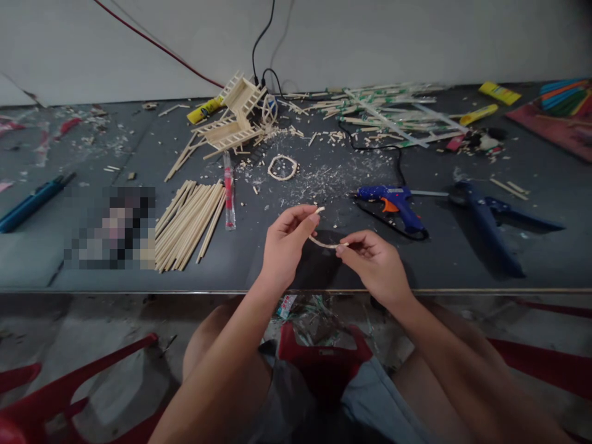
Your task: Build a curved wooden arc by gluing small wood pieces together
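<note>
Over the bench (pixel 245 271), close to its near edge, I have a thin curved strip (pixel 326 245) strung between both hands: the left hand's (pixel 285 243) fingers pinch one end, the right hand's (pixel 379 265) the other. Toward the far edge I see a pale ring (pixel 283 179) among scraps (pixel 319 179), then a stick model (pixel 229 134). A blue glue gun (pixel 402 206) lies in my right hand's way forward; a stick bundle (pixel 192 228) sits to the left.
</note>
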Tool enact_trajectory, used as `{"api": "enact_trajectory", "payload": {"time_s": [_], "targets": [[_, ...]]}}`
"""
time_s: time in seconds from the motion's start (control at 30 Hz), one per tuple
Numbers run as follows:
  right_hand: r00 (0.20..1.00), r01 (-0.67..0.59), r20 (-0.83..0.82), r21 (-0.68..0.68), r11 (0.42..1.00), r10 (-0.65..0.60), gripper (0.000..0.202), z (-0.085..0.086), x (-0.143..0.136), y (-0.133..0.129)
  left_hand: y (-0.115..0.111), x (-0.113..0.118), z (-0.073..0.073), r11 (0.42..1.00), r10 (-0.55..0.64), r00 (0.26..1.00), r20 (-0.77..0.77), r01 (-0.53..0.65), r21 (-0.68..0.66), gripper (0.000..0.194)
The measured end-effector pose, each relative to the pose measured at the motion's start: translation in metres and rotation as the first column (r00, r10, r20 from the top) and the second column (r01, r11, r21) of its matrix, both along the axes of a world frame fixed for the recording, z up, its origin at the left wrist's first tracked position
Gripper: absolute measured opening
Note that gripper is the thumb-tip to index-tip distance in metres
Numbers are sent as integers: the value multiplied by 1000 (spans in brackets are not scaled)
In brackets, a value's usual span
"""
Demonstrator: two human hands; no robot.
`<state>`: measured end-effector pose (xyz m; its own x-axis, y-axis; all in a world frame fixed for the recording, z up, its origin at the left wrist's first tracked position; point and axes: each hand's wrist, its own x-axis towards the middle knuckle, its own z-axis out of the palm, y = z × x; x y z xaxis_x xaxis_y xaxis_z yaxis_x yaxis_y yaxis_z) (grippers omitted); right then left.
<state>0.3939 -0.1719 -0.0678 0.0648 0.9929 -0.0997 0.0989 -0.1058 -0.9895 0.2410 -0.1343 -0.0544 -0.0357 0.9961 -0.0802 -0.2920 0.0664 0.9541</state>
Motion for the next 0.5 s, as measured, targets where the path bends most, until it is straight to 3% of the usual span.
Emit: {"api": "enact_trajectory", "payload": {"time_s": [0.13, 0.23, 0.37, 0.5], "targets": [[1000, 17, 25, 63, 998, -19, 17, -2, 2, 1, 2, -1, -4, 998, 46, 998, -40, -44, 55, 27], [999, 29, 32, 91, 995, -32, 16, -3, 2, 1, 1, -2, -4, 999, 39, 999, -36, -38, 23, 37], [1000, 7, 25, 106, 994, -10, 13, -4, 3, 0, -1, -2, -2, 999, -26, 993, -111, 21, -47, 28], [998, -55, 45, 127, 990, 50, 8, -5, 6, 0, -1, -3, -2, 998, -20, 984, -175, 10, -57, 26]]}}
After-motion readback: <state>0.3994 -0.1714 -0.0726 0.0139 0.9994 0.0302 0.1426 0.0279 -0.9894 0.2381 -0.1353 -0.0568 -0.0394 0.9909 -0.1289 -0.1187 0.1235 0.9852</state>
